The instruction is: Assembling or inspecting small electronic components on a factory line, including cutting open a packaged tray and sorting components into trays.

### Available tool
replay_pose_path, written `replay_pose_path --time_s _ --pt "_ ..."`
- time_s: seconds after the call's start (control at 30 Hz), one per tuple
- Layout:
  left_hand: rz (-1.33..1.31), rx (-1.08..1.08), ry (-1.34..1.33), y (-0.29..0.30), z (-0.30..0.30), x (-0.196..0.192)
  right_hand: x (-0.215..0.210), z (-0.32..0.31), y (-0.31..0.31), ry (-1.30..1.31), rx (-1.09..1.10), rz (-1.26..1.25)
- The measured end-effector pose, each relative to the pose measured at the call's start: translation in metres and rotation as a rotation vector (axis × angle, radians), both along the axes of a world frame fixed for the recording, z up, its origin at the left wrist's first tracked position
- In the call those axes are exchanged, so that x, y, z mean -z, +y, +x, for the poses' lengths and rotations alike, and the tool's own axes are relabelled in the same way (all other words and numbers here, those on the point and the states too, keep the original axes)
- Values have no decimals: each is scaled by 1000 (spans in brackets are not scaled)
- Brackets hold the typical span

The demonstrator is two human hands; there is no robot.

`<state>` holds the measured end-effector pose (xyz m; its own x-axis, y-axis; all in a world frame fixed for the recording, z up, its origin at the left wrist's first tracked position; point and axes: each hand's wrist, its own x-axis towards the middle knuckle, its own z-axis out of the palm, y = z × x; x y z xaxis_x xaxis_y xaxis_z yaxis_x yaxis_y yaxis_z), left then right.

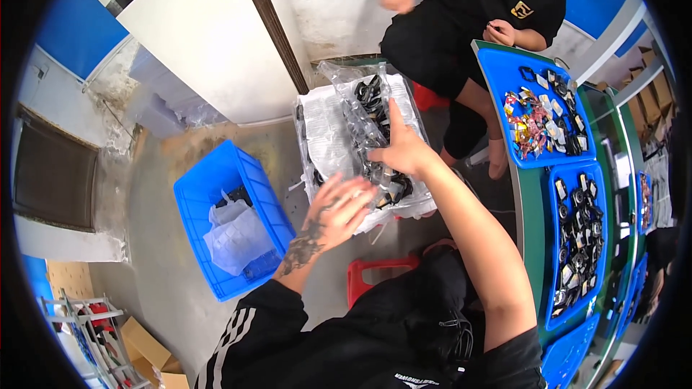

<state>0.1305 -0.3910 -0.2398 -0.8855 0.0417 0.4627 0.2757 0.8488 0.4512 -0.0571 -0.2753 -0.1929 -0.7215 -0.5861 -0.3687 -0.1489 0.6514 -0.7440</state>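
In front of me stands a box (422, 112) whose top is covered by white sheet-like packing (322, 122). Across its right part lies a crumpled clear plastic bag (353, 112), and black coiled cables (371, 97) show in and beside it. My right hand (405, 150) rests over the bag, thumb and forefinger spread apart; its other fingers are partly hidden. Nearer to me, my left hand (342, 209) is held at the box's near edge with its fingers stretched out and slightly blurred. Nothing shows in its grasp.
A blue crate (198, 227) with a white plastic bag (238, 234) stands on the floor at left. A red stool (364, 268) is near my legs. At right, a green table (530, 209) bears blue trays (509, 140) of small parts. Another person (461, 29) sits beyond.
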Motion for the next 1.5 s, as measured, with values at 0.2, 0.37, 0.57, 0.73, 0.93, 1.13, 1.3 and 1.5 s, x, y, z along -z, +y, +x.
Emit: replay_pose_path --time_s 0.2,0.37,0.57,0.73,0.93,1.13,1.3,1.5 --pt "-152 -151 -11 -17 14 26 12 -2 0 43 -23 -20" --pt "-16 -457 211 55 9 29 2 2 0 47 -7 50" --pt "-132 -481 3 70 -37 22 -10 -6 1 77 -69 -28" --pt "-113 -472 178 91 -42 45 0 -10 -6 109 -103 15" --pt "73 -498 255 109 -53 58 4 8 -3 209 -91 40" --pt "209 -621 264 110 -51 51 -3 24 -1 202 2 -43" --pt "133 -644 79 107 -40 45 6 22 6 225 0 -94" --pt "207 -645 -21 87 -16 48 4 16 11 264 47 -120"
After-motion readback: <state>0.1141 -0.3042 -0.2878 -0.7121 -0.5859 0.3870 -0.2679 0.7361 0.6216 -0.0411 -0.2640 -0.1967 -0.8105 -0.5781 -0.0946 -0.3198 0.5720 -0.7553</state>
